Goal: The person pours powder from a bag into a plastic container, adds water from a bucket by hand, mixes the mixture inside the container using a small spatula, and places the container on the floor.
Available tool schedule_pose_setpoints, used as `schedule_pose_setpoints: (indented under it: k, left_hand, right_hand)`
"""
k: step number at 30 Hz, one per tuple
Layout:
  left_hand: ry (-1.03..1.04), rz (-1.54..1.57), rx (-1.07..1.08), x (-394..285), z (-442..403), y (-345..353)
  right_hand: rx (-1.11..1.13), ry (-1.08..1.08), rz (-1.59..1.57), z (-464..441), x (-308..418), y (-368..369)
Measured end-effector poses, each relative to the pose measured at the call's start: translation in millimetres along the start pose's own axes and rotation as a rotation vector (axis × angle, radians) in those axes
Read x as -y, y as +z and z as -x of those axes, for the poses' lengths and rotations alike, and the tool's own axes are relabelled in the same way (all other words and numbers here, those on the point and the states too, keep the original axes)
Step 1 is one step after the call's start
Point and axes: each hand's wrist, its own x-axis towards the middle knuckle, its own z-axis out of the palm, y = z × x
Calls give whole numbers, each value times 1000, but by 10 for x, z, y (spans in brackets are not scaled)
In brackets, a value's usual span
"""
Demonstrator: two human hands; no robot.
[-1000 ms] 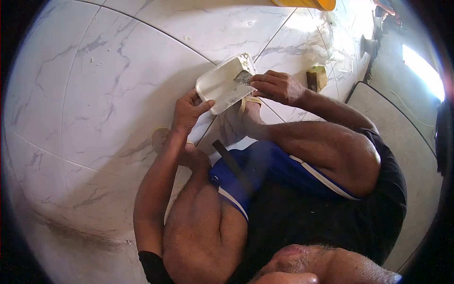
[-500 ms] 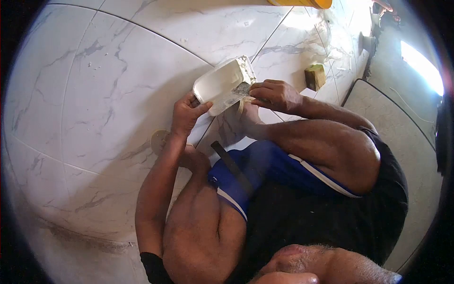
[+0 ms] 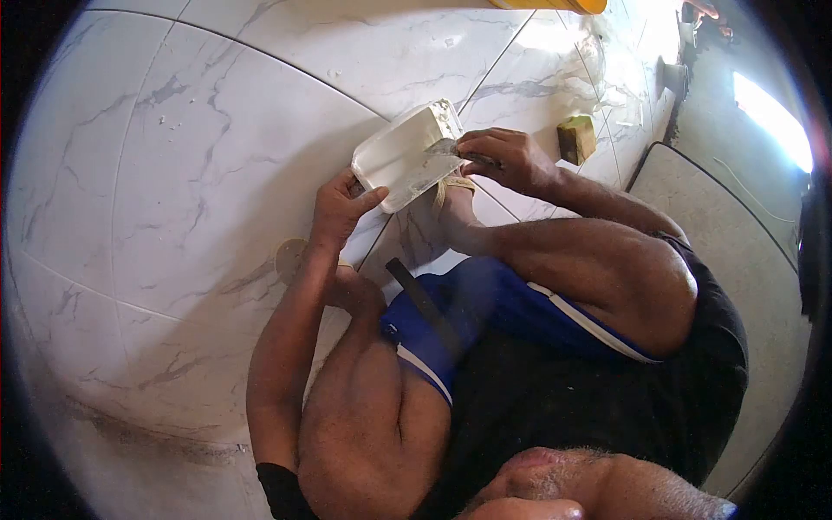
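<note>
My left hand [image 3: 344,205] grips the near left corner of a white rectangular plastic tub [image 3: 381,160], thumb over the rim. The tub is tilted, with whitish paste along its far right end. In my right hand [image 3: 503,159] is a small trowel or putty knife; its grey blade [image 3: 442,154] reaches into the tub near the right wall. My fingers hide most of its handle. Below the tub, my sandaled foot [image 3: 457,191] rests on the floor.
Marbled white floor tiles [image 3: 217,173] with dark joints spread around me. A green-and-tan block [image 3: 576,140] lies to the right. Part of a yellow container [image 3: 563,4] shows at the top. White crumbs [image 3: 171,121] dot the tiles at left. A grey slab [image 3: 711,225] borders the right side.
The trowel blade has shifted slightly up and turned inside the tub, and my right hand has moved up a little. My left hand keeps its hold on the tub.
</note>
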Motion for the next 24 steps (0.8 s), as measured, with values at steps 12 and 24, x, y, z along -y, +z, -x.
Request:
schedule_pose_setpoints:
  k: [12, 24]
  left_hand:
    - [1, 2, 0, -12, -16, -2]
    - [-53, 71, -4, -93, 4, 5]
  right_hand:
    - [15, -168, 141, -116, -8, 65]
    - [197, -285, 162, -127, -6, 43]
